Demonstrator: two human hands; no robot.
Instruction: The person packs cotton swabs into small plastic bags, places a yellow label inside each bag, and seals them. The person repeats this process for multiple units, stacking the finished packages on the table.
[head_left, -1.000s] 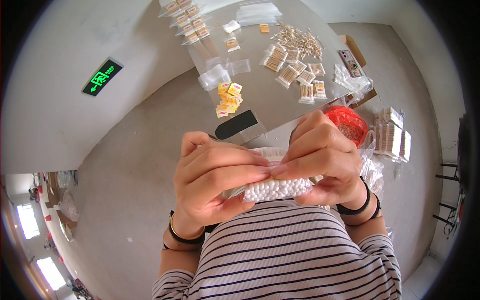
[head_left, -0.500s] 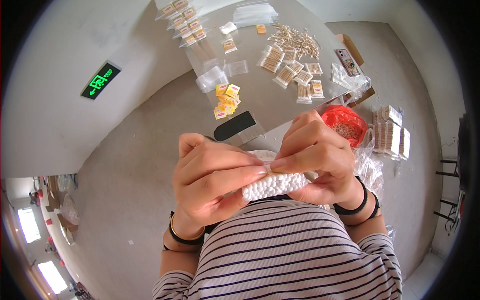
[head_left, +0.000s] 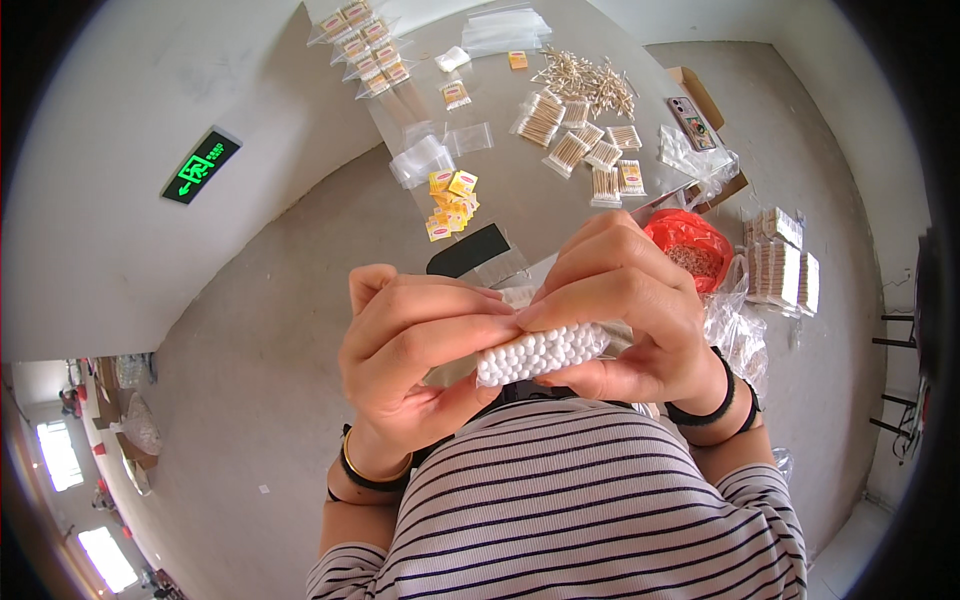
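Close to my chest I hold a clear plastic pack of cotton swabs (head_left: 540, 354), its white cotton tips facing me. My left hand (head_left: 420, 345) grips the left end, thumb below and fingers on top. My right hand (head_left: 628, 315) holds the right end, its fingertips meeting the left ones along the pack's upper edge. The far side of the pack is mostly hidden by my fingers. Beyond my hands, at the table's near edge, lies a flat black piece (head_left: 468, 250). Several small yellow cards (head_left: 452, 208) are heaped behind it.
On the grey table (head_left: 520, 190) are a pile of loose swabs (head_left: 590, 85), small swab packs (head_left: 570, 150), clear bags (head_left: 422, 160) and a phone (head_left: 692, 122). A red bag (head_left: 690, 252) stands off the table's right side, near stacked swab bundles (head_left: 775, 270).
The pack has tilted and shifted slightly left and up in my hands. My fingertips have moved a little left along its upper edge; both hands keep their hold.
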